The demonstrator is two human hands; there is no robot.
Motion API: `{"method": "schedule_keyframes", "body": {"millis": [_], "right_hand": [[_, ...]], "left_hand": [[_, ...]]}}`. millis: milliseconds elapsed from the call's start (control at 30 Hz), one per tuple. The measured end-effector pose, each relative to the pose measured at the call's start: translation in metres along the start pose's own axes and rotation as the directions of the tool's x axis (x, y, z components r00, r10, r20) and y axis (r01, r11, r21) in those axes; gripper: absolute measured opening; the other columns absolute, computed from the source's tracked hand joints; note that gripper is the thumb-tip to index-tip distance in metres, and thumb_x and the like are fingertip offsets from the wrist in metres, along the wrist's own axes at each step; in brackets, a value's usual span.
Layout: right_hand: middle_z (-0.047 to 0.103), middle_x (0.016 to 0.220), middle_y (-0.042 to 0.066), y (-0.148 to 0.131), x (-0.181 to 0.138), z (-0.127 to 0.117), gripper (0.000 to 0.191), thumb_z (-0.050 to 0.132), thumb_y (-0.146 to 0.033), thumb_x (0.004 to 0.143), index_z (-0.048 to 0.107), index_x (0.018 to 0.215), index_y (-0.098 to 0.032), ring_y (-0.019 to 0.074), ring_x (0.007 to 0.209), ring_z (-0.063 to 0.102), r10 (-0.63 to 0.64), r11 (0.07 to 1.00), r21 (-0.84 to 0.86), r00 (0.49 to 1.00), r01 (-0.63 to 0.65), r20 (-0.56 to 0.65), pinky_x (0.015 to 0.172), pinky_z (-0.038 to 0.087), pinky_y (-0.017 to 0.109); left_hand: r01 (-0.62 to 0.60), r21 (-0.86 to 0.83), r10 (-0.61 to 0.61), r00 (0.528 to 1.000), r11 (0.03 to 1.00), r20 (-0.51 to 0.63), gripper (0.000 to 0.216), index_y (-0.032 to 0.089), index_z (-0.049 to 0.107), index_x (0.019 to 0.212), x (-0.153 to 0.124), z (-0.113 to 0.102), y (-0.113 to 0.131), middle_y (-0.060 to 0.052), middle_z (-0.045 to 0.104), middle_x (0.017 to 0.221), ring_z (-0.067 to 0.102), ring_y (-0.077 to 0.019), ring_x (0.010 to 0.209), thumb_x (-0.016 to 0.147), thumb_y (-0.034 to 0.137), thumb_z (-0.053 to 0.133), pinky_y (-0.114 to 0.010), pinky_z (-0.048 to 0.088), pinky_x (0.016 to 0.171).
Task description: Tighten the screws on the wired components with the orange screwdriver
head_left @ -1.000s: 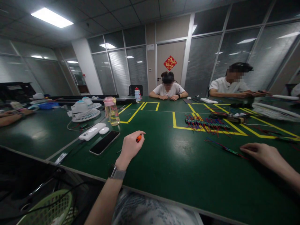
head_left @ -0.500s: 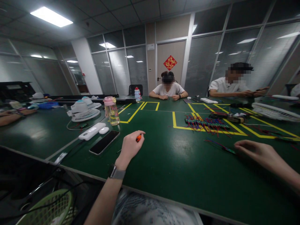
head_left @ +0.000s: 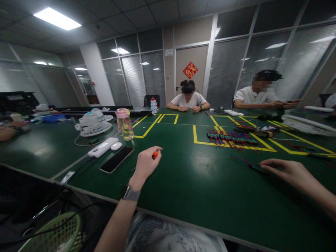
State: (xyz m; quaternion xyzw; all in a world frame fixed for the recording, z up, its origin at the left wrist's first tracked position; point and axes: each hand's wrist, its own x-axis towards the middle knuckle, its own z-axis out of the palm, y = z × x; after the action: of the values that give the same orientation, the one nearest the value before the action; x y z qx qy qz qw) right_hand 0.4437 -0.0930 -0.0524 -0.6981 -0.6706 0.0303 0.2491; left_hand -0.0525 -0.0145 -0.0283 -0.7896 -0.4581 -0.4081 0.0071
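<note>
My left hand (head_left: pixel 148 160) rests on the green table, its fingers curled round the orange handle of a screwdriver (head_left: pixel 155 155). A thin metal shaft shows on the other side of that hand, close to the wrist. At the right, my right hand (head_left: pixel 288 171) has its thumb and fingertips pinched at the near end of a small green circuit board (head_left: pixel 257 168). Red and blue wires run from the board to the left across the tabletop. Beyond it lies a row of similar circuit boards (head_left: pixel 231 137) with many red and blue wires.
A phone (head_left: pixel 117 159), a white power bank (head_left: pixel 103 147) and a pink-lidded bottle (head_left: pixel 125 124) stand left of my left hand. White fans (head_left: pixel 95 126) lie farther left. Yellow tape (head_left: pixel 236 147) marks the green table (head_left: pixel 183 203). Co-workers (head_left: pixel 188 99) sit opposite; a green basket (head_left: pixel 56 232) is below.
My right hand has shifted slightly left, and its fingertips are now on the end of the circuit board. My left hand stays in place with the screwdriver.
</note>
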Motion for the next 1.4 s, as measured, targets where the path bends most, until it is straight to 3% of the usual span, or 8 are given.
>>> {"method": "schedule_keyframes", "body": {"millis": [467, 867, 1067, 1400], "right_hand": [[0.072, 0.082, 0.007, -0.001, 0.001, 0.000, 0.038, 0.055, -0.053, 0.074, 0.073, 0.080, -0.020, 0.0232, 0.072, 0.068, -0.134, 0.991, 0.011, 0.988, 0.133, 0.082, 0.061, 0.055, 0.028], [0.069, 0.077, 0.009, 0.002, 0.002, 0.012, 0.047, 0.049, -0.059, 0.076, 0.072, 0.075, -0.018, 0.0231, 0.067, 0.065, -0.180, 0.983, -0.017, 0.984, 0.180, 0.008, 0.059, 0.052, 0.031], [0.067, 0.075, 0.010, -0.008, -0.004, 0.018, 0.052, 0.039, -0.058, 0.083, 0.069, 0.072, -0.017, 0.0233, 0.065, 0.063, -0.186, 0.982, -0.046, 0.977, 0.182, -0.105, 0.059, 0.050, 0.034], [0.066, 0.078, 0.010, 0.008, 0.001, 0.025, 0.043, 0.041, -0.049, 0.085, 0.068, 0.076, -0.016, 0.0227, 0.069, 0.064, -0.243, 0.968, -0.081, 0.969, 0.239, -0.037, 0.062, 0.052, 0.033]], "left_hand": [[-0.004, -0.008, 0.004, 1.000, 1.000, 0.009, 0.025, 0.019, 0.067, 0.096, -0.001, -0.001, 0.000, -0.003, 0.070, 0.094, 0.065, -0.0148, 0.082, 0.086, 0.026, 0.045, -0.027, 0.049, 0.078], [-0.006, 0.009, 0.006, 1.000, 1.000, 0.002, 0.025, 0.020, 0.067, 0.097, 0.000, 0.001, -0.001, -0.003, 0.070, 0.095, 0.065, -0.0154, 0.083, 0.085, 0.025, 0.046, -0.028, 0.049, 0.079], [-0.008, -0.001, 0.008, 1.000, 1.000, -0.003, 0.025, 0.019, 0.067, 0.095, -0.001, 0.002, -0.002, -0.003, 0.070, 0.094, 0.065, -0.0149, 0.082, 0.086, 0.026, 0.045, -0.026, 0.049, 0.078], [-0.004, -0.003, 0.004, 1.000, 1.000, -0.001, 0.025, 0.020, 0.067, 0.096, -0.001, 0.001, -0.001, -0.003, 0.070, 0.094, 0.065, -0.0148, 0.082, 0.086, 0.026, 0.045, -0.027, 0.049, 0.079]]}}
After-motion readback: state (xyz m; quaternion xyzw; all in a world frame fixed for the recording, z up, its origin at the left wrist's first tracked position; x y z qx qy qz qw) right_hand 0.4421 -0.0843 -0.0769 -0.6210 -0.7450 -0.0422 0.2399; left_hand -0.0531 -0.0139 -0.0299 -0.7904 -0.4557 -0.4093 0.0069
